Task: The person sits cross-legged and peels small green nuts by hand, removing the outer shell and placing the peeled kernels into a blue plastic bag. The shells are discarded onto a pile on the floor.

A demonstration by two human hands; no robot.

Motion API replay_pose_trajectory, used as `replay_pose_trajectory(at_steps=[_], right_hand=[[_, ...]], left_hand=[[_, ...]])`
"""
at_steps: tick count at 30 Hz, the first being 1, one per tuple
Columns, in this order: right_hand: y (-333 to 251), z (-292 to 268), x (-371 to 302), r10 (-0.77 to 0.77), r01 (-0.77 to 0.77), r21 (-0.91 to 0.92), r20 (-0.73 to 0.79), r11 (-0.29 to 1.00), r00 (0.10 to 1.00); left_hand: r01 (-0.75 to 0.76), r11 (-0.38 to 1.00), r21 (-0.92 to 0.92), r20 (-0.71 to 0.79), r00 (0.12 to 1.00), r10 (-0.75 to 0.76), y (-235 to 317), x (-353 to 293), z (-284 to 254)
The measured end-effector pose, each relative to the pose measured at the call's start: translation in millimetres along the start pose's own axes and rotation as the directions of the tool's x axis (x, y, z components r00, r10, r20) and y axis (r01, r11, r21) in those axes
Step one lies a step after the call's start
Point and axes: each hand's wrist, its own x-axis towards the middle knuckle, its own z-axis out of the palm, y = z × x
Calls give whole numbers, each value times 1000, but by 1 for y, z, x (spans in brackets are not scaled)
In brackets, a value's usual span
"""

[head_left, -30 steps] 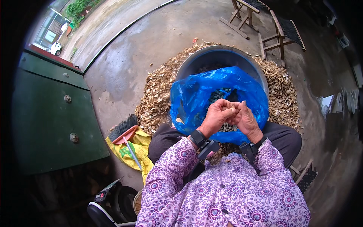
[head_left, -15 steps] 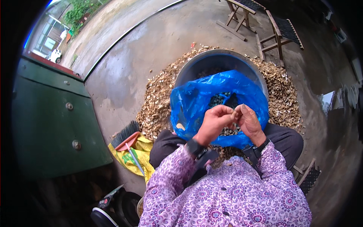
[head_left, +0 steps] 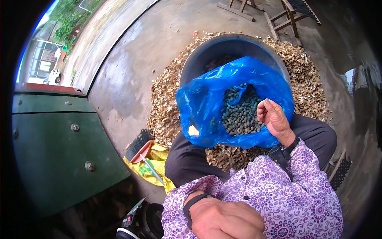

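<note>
A blue plastic bag (head_left: 201, 101) lies spread in my lap and over the near rim of a large metal basin (head_left: 191, 59). Inside its mouth is a heap of small dark roundish kernels (head_left: 242, 115). My right hand (head_left: 274, 119) hovers above the bag's right side, fingers curled in toward the thumb; whatever they may hold is hidden. Close to the camera at the bottom, my left hand (head_left: 225, 219) shows its back, away from the bag. Its fingers are turned out of sight.
Tan broken shells, resembling peanut shells (head_left: 167, 107), surround the basin. On the left are a green metal panel (head_left: 59, 147) with bolts, and a broom (head_left: 141, 151) on a yellow sack (head_left: 159, 157). Wooden folding stools (head_left: 292, 20) stand at the far right.
My left hand has parted from the right and come back toward my chest and the camera. The right hand stays over the bag, whose kernels now show more fully. The view has shifted slightly.
</note>
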Motion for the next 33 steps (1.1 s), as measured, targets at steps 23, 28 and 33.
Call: replay_pose_trajectory(at_steps=[23, 28, 33], right_hand=[[-10, 5, -9, -42, 44, -16, 101, 999, 994], [-35, 36, -22, -208, 227, -96, 176, 969, 962], [-39, 47, -26, -262, 343, -251, 307, 905, 915]], left_hand=[[172, 947, -271, 207, 971, -117, -5, -21, -31], [737, 675, -30, -683, 478, -552, -43, -47, -85], [762, 638, -112, -686, 405, -604, -59, -56, -93]])
